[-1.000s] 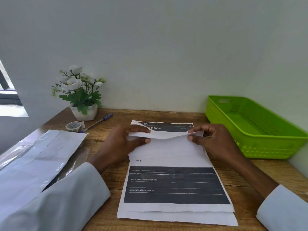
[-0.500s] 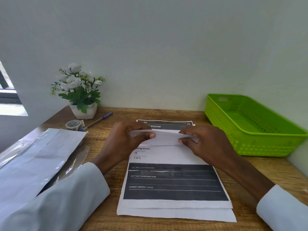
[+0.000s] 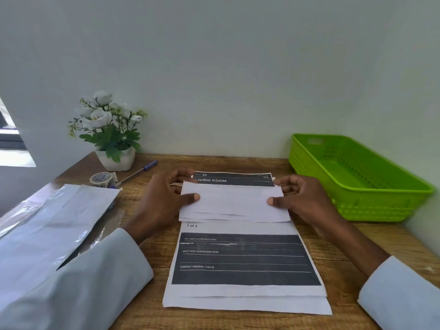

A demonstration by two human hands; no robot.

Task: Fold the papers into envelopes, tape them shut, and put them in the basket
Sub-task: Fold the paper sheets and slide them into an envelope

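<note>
A folded white paper is held flat over the middle of a stack of printed sheets on the wooden desk. My left hand pinches its left end, thumb on top. My right hand pinches its right end the same way. The sheet under it shows a dark header at the far end and a dark form block at the near end. A green plastic basket stands at the right against the wall, with nothing in it. A roll of clear tape lies at the left behind a plastic sleeve.
A white pot of artificial flowers stands at the back left by the wall. A blue pen lies beside it. A shiny plastic sleeve with white paper covers the desk's left side. The wall runs close behind the desk.
The top edge of the paper was raised and curled between both hands; it has been brought down and now lies as a flat folded strip across the stack.
</note>
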